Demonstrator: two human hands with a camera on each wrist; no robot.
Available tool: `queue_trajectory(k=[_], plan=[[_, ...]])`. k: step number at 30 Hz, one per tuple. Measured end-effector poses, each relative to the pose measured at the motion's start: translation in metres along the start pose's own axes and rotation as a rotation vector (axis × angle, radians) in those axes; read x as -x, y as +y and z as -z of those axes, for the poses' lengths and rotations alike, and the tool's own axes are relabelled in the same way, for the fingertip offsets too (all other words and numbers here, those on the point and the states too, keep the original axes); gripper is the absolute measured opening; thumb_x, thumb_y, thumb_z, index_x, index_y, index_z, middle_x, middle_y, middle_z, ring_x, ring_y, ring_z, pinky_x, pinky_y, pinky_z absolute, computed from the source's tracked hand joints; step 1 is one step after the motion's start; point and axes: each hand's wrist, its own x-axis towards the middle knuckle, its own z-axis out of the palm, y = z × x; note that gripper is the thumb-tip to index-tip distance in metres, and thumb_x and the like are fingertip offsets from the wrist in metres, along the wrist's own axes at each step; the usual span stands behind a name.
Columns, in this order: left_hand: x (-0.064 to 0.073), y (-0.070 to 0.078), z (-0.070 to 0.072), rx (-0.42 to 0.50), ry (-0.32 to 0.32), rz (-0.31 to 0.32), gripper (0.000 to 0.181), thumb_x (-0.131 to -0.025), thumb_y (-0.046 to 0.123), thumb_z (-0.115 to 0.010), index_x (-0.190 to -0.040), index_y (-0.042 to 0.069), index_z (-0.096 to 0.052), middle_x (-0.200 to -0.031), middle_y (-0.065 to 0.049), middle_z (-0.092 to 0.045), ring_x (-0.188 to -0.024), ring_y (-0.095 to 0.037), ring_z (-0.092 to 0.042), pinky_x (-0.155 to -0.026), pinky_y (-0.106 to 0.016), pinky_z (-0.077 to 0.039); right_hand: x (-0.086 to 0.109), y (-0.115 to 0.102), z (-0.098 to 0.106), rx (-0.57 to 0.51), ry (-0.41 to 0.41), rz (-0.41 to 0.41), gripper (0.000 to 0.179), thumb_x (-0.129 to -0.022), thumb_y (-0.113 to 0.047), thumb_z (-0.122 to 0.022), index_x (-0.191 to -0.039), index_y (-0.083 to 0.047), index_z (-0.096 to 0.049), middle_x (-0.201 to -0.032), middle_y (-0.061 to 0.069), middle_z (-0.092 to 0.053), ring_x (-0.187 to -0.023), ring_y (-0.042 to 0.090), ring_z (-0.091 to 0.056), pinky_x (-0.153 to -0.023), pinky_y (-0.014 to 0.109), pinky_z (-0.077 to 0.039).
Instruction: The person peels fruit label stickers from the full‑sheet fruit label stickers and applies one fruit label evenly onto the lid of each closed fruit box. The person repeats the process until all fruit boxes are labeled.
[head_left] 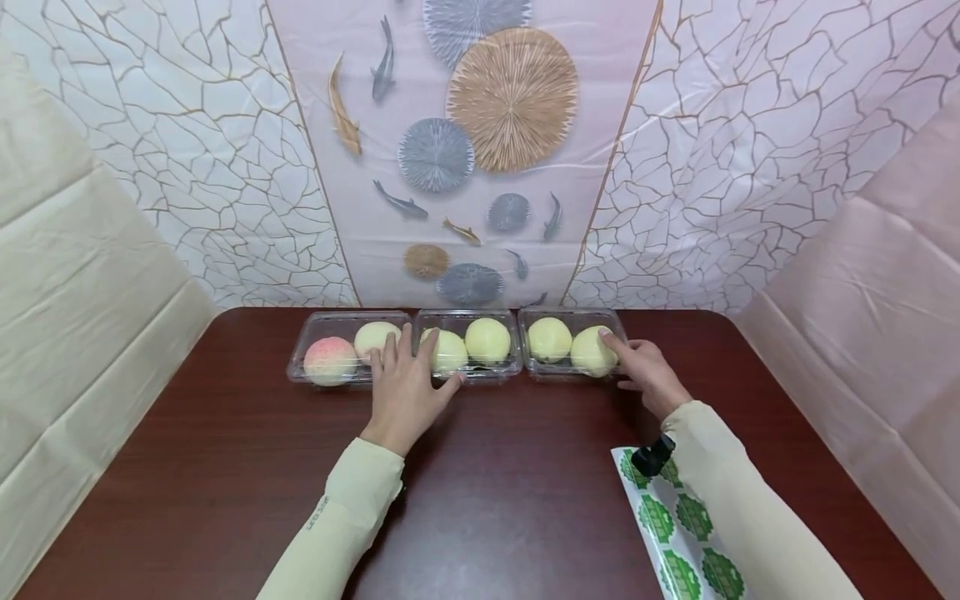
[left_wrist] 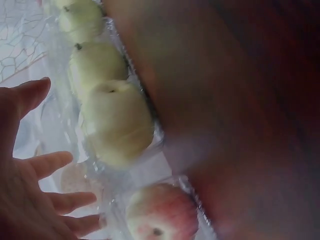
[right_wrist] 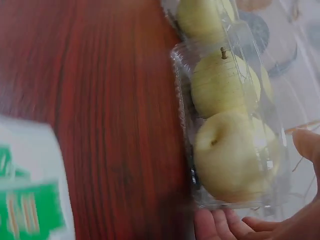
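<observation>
Three clear plastic clamshell boxes stand side by side at the table's back edge. The left box holds two peaches, one a pink-blushed peach; the middle box and the right box each hold two pale yellow-green pears, such as this pear. My left hand reaches over where the left and middle boxes meet, fingers spread. My right hand is at the right box's outer end, its fingertips close against that end and its thumb raised near the lid.
A sheet of round green stickers lies at the front right of the dark red-brown table, partly under the right forearm. A patterned cloth backdrop rises right behind the boxes. Pale cloth walls stand at both sides.
</observation>
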Motion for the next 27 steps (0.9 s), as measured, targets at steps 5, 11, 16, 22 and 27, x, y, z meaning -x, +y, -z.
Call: queue_trajectory(k=[5, 11, 16, 22, 27], plan=[[-0.001, 0.003, -0.006, -0.012, -0.035, 0.003, 0.07, -0.09, 0.058, -0.064, -0.15, 0.028, -0.045, -0.155, -0.028, -0.031, -0.144, -0.052, -0.021, -0.113, -0.071, -0.01, -0.008, 0.007, -0.004, -0.108, 0.021, -0.011, 0.075, -0.096, -0.057, -0.054, -0.139, 0.003, -0.04, -0.123, 0.008, -0.048, -0.116, 0.024, -0.053, -0.106, 0.048, -0.042], [-0.002, 0.002, -0.005, -0.063, -0.04, -0.018, 0.053, -0.094, 0.045, -0.065, -0.145, 0.033, -0.053, -0.149, -0.028, -0.041, -0.143, -0.052, -0.023, -0.112, -0.071, -0.014, -0.012, 0.007, -0.009, -0.181, 0.097, 0.027, 0.05, -0.094, -0.051, -0.063, -0.112, -0.007, -0.047, -0.099, -0.001, -0.044, -0.091, 0.013, -0.045, -0.095, 0.039, -0.041], [-0.007, 0.001, -0.003, -0.062, -0.077, 0.0, 0.052, -0.095, 0.042, -0.065, -0.145, 0.034, -0.052, -0.148, -0.023, -0.044, -0.143, -0.051, -0.023, -0.112, -0.07, -0.015, -0.013, 0.004, -0.01, -0.223, 0.125, 0.071, 0.046, -0.094, -0.038, -0.067, -0.068, -0.017, -0.037, -0.061, -0.008, -0.027, -0.065, 0.013, -0.033, -0.073, 0.035, -0.032], [-0.014, 0.002, 0.0, -0.046, -0.098, 0.024, 0.052, -0.095, 0.042, -0.065, -0.145, 0.035, -0.052, -0.147, -0.021, -0.046, -0.142, -0.052, -0.025, -0.111, -0.07, -0.016, -0.006, 0.004, -0.009, -0.331, 0.127, 0.064, 0.046, -0.097, -0.031, -0.066, -0.062, -0.017, -0.038, -0.057, -0.008, -0.031, -0.062, 0.012, -0.034, -0.069, 0.031, -0.033], [-0.018, 0.001, 0.0, -0.061, -0.079, 0.036, 0.051, -0.093, 0.041, -0.068, -0.142, 0.034, -0.056, -0.144, -0.023, -0.049, -0.14, -0.054, -0.028, -0.11, -0.072, -0.019, 0.003, 0.005, -0.01, -0.408, 0.102, 0.021, 0.036, -0.097, -0.027, -0.066, -0.069, -0.013, -0.048, -0.06, -0.007, -0.042, -0.06, 0.011, -0.04, -0.066, 0.026, -0.037]])
